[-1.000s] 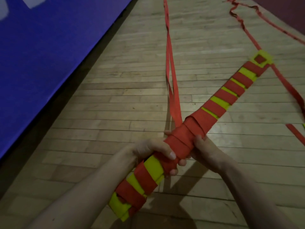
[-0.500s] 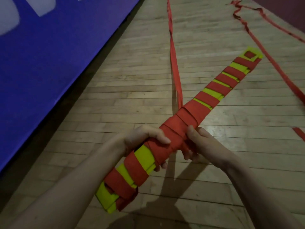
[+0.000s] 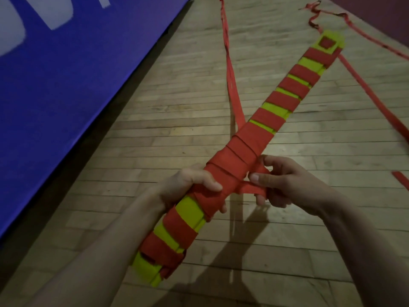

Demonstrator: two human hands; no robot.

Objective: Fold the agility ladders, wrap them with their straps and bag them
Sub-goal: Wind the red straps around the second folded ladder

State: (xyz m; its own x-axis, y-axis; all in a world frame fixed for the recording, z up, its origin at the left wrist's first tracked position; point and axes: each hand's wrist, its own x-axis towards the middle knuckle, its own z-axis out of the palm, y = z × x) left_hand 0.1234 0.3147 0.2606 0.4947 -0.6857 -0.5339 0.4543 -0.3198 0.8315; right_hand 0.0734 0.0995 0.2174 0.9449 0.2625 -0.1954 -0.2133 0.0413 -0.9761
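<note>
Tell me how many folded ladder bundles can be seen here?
1. The bundle is held above the floor: the left hand grips its middle, the right hand pinches the red strap beside it. Others may lie outside the view.

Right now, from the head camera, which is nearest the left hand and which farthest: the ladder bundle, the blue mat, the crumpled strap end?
1. Ladder bundle: in the left hand.
2. Blue mat: off to the left.
3. Crumpled strap end: far, top right.
</note>
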